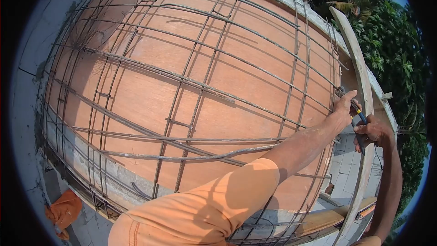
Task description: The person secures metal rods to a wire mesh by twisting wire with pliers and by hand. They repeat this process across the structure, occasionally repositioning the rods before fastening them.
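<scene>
At the right end of the rebar grid [202,84], my right hand [374,130] is closed around the blue-and-yellow handles of a pair of pliers [363,117]. The dark jaws lie at a bar crossing by the grid's edge. My left hand [342,105] reaches across the grid to the same spot, its fingers bent beside the pliers' head. What those fingers pinch is hidden. Pinkish plywood [255,86] lies under the bars.
A long wooden board [357,59] slants past both hands on the right. Loose thin wire [79,41] is tangled at upper left. An orange cloth [63,212] lies on grey blocks at lower left. Green trees [387,45] stand beyond the right edge.
</scene>
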`<move>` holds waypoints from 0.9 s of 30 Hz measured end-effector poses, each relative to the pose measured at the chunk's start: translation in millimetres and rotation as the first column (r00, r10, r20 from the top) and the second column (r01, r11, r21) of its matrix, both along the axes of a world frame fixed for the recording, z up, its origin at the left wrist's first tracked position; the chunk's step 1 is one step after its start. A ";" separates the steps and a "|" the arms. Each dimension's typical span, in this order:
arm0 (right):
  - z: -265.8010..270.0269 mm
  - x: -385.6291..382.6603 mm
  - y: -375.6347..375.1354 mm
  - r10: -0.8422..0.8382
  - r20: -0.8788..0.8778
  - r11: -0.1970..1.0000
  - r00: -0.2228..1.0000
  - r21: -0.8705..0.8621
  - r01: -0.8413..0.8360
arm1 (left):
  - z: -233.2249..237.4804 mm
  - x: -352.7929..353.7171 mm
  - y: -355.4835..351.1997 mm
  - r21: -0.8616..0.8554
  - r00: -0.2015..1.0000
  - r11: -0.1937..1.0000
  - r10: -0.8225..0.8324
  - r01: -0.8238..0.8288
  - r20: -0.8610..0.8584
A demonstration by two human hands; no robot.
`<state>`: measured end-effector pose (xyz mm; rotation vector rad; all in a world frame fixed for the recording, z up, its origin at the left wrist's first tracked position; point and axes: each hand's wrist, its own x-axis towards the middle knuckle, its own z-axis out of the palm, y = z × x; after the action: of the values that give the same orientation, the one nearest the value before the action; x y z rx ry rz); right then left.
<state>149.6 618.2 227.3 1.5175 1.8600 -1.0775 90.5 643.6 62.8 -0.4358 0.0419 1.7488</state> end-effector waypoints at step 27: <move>28.8 -8.4 13.2 0.498 0.586 0.458 0.639 0.449 -0.768 | 10.7 -9.8 -21.6 0.150 0.999 0.988 0.044 -0.044 0.003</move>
<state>141.1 631.4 256.1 0.9850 2.3316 0.3075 80.7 622.0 73.5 -0.3280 -0.0990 1.7811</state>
